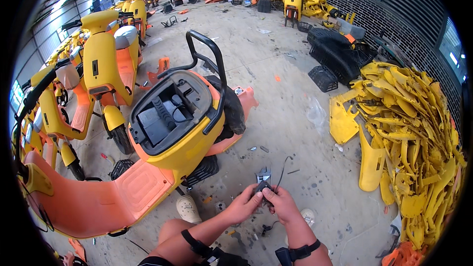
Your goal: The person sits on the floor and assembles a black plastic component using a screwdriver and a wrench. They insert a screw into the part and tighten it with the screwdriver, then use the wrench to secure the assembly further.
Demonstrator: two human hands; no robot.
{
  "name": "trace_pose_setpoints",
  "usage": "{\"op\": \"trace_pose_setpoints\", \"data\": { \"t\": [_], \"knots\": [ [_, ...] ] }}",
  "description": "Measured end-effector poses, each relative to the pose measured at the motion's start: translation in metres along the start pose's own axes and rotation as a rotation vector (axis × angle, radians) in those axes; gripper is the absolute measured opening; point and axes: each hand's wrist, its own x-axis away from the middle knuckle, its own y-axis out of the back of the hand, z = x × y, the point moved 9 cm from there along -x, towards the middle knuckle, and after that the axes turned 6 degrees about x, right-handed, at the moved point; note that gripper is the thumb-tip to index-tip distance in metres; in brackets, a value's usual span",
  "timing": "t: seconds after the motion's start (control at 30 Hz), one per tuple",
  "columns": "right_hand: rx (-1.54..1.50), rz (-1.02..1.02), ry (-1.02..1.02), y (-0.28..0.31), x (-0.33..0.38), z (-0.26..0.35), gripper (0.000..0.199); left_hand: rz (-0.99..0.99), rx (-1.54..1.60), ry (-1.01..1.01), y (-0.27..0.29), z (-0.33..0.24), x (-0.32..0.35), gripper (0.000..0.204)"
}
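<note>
No readable text, labels, numbers or signs, on foreground scooter [185, 160], on yellow panel heap [419, 133]

scooter [193, 142]: yellow, orange | rail [222, 71]: black | part [263, 186]: black | shoe [187, 209]: cream | straps [305, 251]: black | panels [419, 133]: yellow | crate [323, 79]: black | floor [276, 106]: grey, dark-spotted | wall [389, 24]: dark bricks, pale joints
</note>
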Motion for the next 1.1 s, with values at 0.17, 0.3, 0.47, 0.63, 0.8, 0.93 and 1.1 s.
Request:
{"op": "trace_pose_setpoints", "data": {
  "t": [0.17, 0.3, 0.47, 0.63, 0.8, 0.93, 1.1],
  "knots": [
    [-0.029, -0.080, 0.117, 0.003, -0.001, 0.004, 0.025, -0.070, 0.012, -0.040, 0.000, 0.007, -0.002, 0.037],
    [-0.066, -0.148, 0.151, 0.003, 0.001, 0.008, 0.023, -0.091, -0.052, -0.060, 0.000, 0.001, 0.001, 0.041],
    [0.020, -0.103, 0.124, 0.004, 0.003, 0.011, 0.025, -0.041, -0.024, -0.157, -0.008, -0.008, 0.003, 0.043],
    [0.134, -0.058, 0.091, 0.007, 0.004, 0.006, 0.029, -0.032, -0.095, -0.098, -0.004, -0.001, 0.001, 0.041],
    [0.116, -0.037, 0.049, 0.012, 0.003, -0.002, 0.034, 0.021, -0.067, -0.017, -0.007, -0.001, -0.001, 0.040],
    [0.143, -0.062, 0.061, 0.008, 0.009, 0.008, 0.034, 0.061, 0.017, -0.004, -0.012, -0.004, -0.003, 0.046],
    [0.144, 0.015, 0.035, 0.007, 0.011, 0.008, 0.028, 0.083, -0.021, -0.015, -0.015, -0.017, 0.005, 0.054]
  ]
}}
